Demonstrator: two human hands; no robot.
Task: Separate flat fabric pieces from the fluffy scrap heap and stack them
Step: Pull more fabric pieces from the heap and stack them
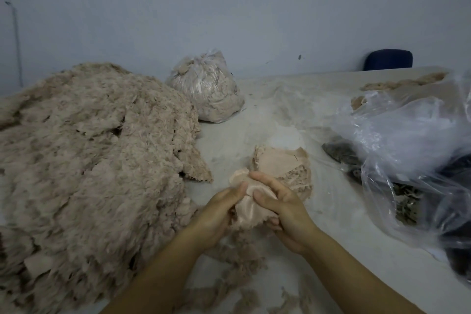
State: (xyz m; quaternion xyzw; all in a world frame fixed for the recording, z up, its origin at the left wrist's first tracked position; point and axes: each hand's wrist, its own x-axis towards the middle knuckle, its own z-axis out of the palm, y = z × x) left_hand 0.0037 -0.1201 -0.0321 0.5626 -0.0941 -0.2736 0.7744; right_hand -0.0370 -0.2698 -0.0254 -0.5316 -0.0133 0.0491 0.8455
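- My left hand [219,211] is curled around the left side of a pinkish flat fabric piece [246,208], thumb pressed to its upper edge.
- My right hand [283,205] grips the same piece from the right, index finger hooked over the top and thumb laid across the shiny face; both hands are closed on it, with the cloth bunched between them.
- Just beyond my hands sits the small stack of flat pieces [283,168], lying on the table [344,224]; the piece I hold reaches toward its near edge, and I cannot tell whether they touch.
- The fluffy scrap heap [89,160] spreads over the left half of the table, near my left forearm.
- Loose tufts [237,260] lie under and between my wrists.
- The tabletop is pale and dusted with lint.
- A tied clear bag of scraps [206,86] stands at the far edge behind the heap.
- On the right lies a crumpled clear plastic bag [413,135] with dark material [341,153] partly under it.
- More beige scraps [402,81] lie at the far right edge.
- A plain pale wall [229,7] backs the table, and a dark blue chair back [388,59] shows above the far right edge.
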